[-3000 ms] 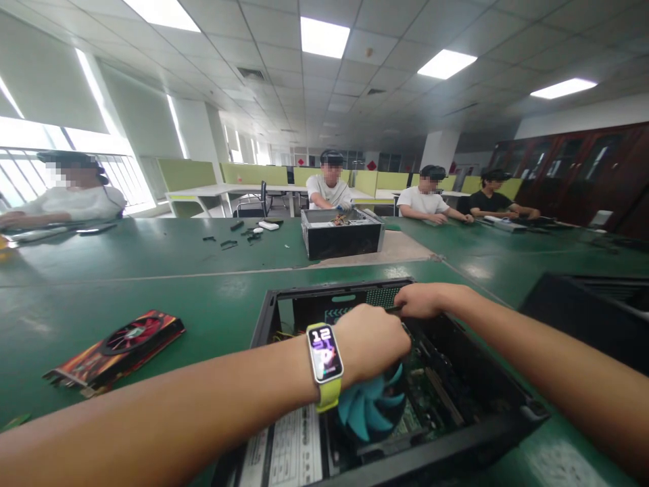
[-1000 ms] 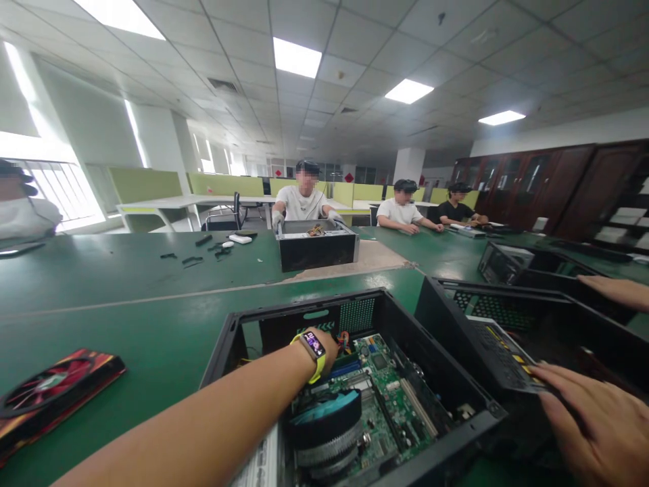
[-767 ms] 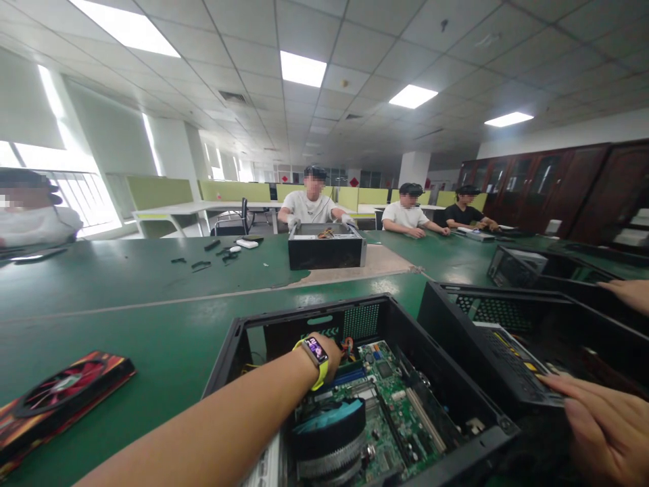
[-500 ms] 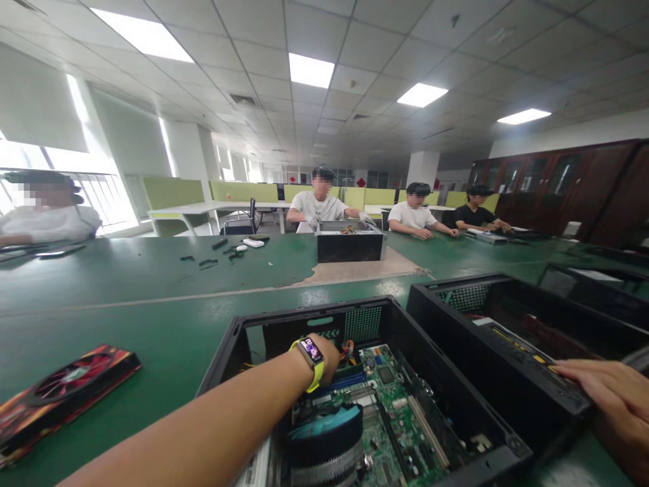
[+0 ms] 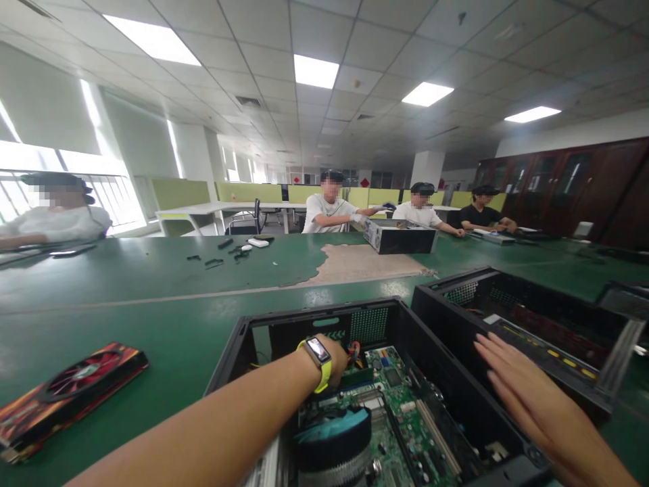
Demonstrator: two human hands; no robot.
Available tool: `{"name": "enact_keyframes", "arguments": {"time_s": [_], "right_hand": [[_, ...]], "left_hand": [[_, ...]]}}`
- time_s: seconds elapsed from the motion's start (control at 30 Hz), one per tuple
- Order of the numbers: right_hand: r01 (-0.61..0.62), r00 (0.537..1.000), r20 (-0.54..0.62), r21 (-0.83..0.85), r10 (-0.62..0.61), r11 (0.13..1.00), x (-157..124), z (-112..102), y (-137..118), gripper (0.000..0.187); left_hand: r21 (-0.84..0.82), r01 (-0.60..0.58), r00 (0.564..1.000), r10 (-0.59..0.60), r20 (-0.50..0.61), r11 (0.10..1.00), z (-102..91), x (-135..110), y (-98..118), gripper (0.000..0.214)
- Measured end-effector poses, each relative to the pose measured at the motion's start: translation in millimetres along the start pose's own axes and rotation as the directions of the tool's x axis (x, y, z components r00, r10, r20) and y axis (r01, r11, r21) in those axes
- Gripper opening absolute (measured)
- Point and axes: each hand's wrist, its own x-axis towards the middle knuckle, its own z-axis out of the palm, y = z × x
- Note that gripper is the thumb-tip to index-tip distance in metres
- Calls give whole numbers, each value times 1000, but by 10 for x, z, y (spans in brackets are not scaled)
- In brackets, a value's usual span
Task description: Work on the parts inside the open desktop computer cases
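On a green tabletop (image 5: 152, 297) sits an open black computer case (image 5: 238, 345). Left hand (image 5: 339, 358), wearing a watch, reaches inside near the back wall; its fingers are hidden, so its grip cannot be told. Right hand (image 5: 527, 399), flat with fingers spread, holds nothing, resting against a second case (image 5: 517, 318) just beside. A red graphics card (image 5: 71, 389) lies left.

Green table (image 5: 152, 325), black computer case (image 5: 238, 345), green circuit board (image 5: 405, 419), teal fan (image 5: 332, 426), yellow-green watch strap (image 5: 324, 375), red-and-black graphics card (image 5: 71, 389).
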Motion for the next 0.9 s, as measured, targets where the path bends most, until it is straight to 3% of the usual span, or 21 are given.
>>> {"name": "enact_keyframes", "arguments": {"time_s": [0.1, 0.27, 0.37, 0.47, 0.5, 0.57, 0.6, 0.67, 0.73, 0.8, 0.83, 0.9], "right_hand": [[106, 994, 27, -79, -104, 991, 176, 161, -204, 61], [61, 998, 33, -101, -58, 993, 95, 377, 28, 57], [16, 1000, 12, -84, -15, 996, 93, 568, 590, 50], [-21, 996, 85, -57, 26, 998, 292, 740, 1443, 45], [-100, 982, 157, -57, 108, 993, 416, 777, 1691, 50], [-269, 940, 197, -77, 279, 960, 749, 797, 1963, 59], [-313, 923, 217, -57, 318, 948, 944, 769, 1949, 59], [-346, 906, 276, 53, 320, 937, 1343, 613, 1606, 53], [-396, 868, 397, 190, 299, 898, 1676, 323, 945, 43], [-255, 902, 413, 273, 126, 928, 1890, -21, 167, 42], [-148, 884, 468, 288, -4, 946, 1951, -166, -206, 42], [67, 776, 588, 281, -227, 957, 2001, -311, -831, 34]], "left_hand": [[4, 11, 1000, -11, 21, 1000, -35, -46, 12, 49], [28, -2, 998, 0, 61, 1000, -110, -130, 18, 47], [28, -5, 999, 3, 48, 1000, -120, -148, 34, 47], [19, 28, 999, -29, 30, 999, -91, -120, 58, 47], [16, 43, 999, -44, 23, 999, -74, -103, 66, 47], [3, 58, 998, -58, 4, 998, -41, -66, 75, 43], [-8, 51, 999, -51, -6, 999, -27, -49, 76, 42], [-35, 31, 999, -31, -9, 999, -9, -19, 70, 43], [-55, 16, 1000, -16, 0, 998, -1, 3, 60, 47], [-66, 14, 1000, -13, 13, 998, 4, 21, 50, 52], [-70, 12, 1000, -12, 12, 997, 7, 31, 45, 53], [-76, 6, 1000, -6, -1, 997, 17, 47, 34, 55]]}}
